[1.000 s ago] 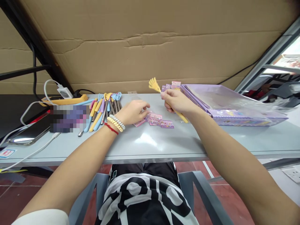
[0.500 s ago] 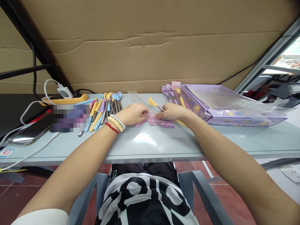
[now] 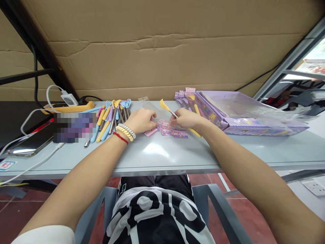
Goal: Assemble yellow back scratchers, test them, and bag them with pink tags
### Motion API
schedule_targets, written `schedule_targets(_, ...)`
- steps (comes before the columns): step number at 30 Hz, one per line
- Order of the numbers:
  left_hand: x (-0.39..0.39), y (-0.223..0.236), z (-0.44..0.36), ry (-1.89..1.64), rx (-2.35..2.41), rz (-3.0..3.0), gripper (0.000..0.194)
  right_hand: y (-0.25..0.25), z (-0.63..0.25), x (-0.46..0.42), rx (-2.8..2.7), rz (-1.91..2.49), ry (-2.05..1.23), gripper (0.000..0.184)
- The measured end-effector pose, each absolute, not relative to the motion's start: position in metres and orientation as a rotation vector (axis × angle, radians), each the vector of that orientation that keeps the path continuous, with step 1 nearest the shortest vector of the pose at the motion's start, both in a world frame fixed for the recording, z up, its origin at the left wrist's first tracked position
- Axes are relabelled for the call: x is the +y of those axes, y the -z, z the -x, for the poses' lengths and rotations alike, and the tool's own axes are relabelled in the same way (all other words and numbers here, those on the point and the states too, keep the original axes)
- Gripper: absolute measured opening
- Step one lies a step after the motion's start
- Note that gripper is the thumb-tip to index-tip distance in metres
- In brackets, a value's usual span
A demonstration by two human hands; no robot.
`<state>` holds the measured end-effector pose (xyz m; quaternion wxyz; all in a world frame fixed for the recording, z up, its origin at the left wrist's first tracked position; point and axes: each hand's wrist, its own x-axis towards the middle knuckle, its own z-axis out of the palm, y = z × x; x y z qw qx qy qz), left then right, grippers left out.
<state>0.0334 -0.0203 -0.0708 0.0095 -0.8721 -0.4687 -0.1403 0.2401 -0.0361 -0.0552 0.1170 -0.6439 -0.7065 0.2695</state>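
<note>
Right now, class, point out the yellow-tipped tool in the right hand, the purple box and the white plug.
Yellow-tipped tool (image 3: 164, 105): head-camera view, on its yellow tip.
Purple box (image 3: 264, 130): head-camera view, on its front wall.
White plug (image 3: 69, 99): head-camera view, on its body.

Creased cardboard (image 3: 162, 67) lines the back | A white charger (image 3: 69, 99) sits by a yellow-edged block (image 3: 73, 108), left | A dark-screened phone (image 3: 30, 138) lies near a white cable (image 3: 40, 167) | Grey chair (image 3: 223, 210) arms show above red floor tiles (image 3: 243, 215)
</note>
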Motion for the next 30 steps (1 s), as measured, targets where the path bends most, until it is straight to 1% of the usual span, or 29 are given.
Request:
schedule_targets(3, -0.02, 0.067, -0.032, 0.563, -1.683, 2.567, 0.035, 0.051, -0.24, -0.038, -2.026, 1.776, -0.698, 0.003)
schedule_targets(6, -0.02, 0.064, -0.03, 0.693, -1.847, 2.494, 0.03, 0.049, -0.241, -0.04, -2.015, 1.643, -0.645, 0.008)
schedule_targets(7, -0.02, 0.064, -0.03, 0.735, -1.882, 2.505, 0.031, 0.05, -0.241, -0.04, -2.009, 1.583, -0.647, 0.01)
schedule_targets(11, -0.019, 0.064, -0.032, 0.995, -1.936, 2.706, 0.049, 0.055, -0.24, -0.038, -1.991, 1.337, -0.643, 0.017)
schedule_targets(13, -0.018, 0.065, -0.034, 1.208, -1.97, 2.833, 0.046, 0.057, -0.241, -0.036, -1.984, 1.272, -0.607, 0.018)
schedule_targets(15, -0.017, 0.065, -0.035, 1.403, -2.007, 2.922, 0.038, 0.06, -0.241, -0.034, -1.979, 1.244, -0.563, 0.02)
schedule_targets(18, -0.017, 0.063, -0.037, 1.603, -2.025, 2.956, 0.03, 0.061, -0.241, -0.033, -1.976, 1.231, -0.502, 0.022)
schedule_targets(21, -0.018, 0.061, -0.038, 1.731, -1.992, 2.928, 0.033, 0.061, -0.239, -0.034, -1.951, 1.261, -0.446, 0.022)
schedule_targets(26, -0.012, 0.06, -0.035, 2.003, -2.042, 2.718, 0.033, 0.059, -0.239, -0.038, -1.917, 1.316, -0.378, 0.01)
schedule_targets(30, -0.007, 0.062, -0.031, 2.128, -1.995, 2.589, 0.034, 0.06, -0.243, -0.038, -1.934, 1.168, -0.438, 0.012)
